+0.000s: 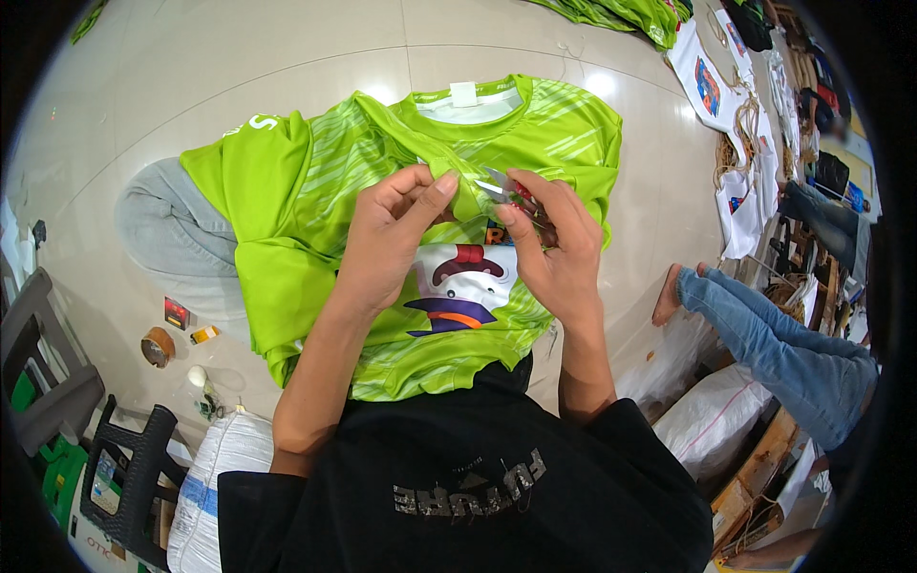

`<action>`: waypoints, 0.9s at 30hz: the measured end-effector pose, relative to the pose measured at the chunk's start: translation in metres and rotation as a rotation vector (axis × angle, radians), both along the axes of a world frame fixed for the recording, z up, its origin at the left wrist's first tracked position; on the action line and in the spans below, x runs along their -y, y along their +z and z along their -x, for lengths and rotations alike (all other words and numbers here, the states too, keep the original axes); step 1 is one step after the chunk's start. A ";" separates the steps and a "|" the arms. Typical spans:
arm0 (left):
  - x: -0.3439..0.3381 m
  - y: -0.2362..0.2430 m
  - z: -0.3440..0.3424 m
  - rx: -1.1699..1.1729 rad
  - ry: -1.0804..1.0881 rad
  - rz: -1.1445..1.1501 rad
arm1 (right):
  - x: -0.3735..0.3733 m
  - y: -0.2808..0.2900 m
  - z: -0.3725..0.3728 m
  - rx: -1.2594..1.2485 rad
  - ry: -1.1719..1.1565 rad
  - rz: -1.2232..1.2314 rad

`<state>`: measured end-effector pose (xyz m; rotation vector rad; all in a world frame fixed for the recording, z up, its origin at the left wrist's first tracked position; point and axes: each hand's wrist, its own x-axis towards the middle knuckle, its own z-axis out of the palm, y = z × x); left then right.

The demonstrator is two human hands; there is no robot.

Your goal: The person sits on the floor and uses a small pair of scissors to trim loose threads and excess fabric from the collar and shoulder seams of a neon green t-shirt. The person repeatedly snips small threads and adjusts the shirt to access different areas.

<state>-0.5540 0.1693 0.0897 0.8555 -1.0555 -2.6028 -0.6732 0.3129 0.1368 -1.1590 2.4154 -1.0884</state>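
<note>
A lime green T-shirt with a cartoon print lies spread over my lap, its neckline pointing away from me. My left hand is closed, pinching a raised fold of the green fabric between thumb and fingers. Close beside it, my right hand grips a small pair of thread snips with red on the handle. Their metal blades point left, right at the pinched fold; whether they touch the cloth I cannot tell. My right fingers hide part of the handle.
A brown tape roll, a red pack and a small yellow box lie on the floor at left. Dark plastic stools and a white sack stand lower left. Another person's jeans-clad legs stretch in from the right, near white corded bags.
</note>
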 end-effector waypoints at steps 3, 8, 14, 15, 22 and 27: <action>-0.001 0.000 0.000 0.002 0.005 -0.013 | 0.000 -0.004 -0.003 0.014 -0.009 0.026; 0.002 -0.004 -0.003 0.007 -0.045 0.012 | 0.000 -0.006 -0.005 0.019 0.004 0.026; 0.000 -0.003 -0.002 -0.001 -0.025 0.021 | 0.001 -0.005 -0.004 0.006 0.007 0.025; -0.001 -0.002 -0.001 0.010 -0.004 0.022 | 0.000 -0.004 -0.004 0.014 0.005 0.018; 0.000 0.001 0.001 0.018 -0.005 0.011 | -0.002 -0.008 -0.002 0.052 -0.019 0.040; 0.000 0.001 0.001 0.016 -0.003 0.021 | -0.002 -0.007 0.002 0.238 -0.237 0.081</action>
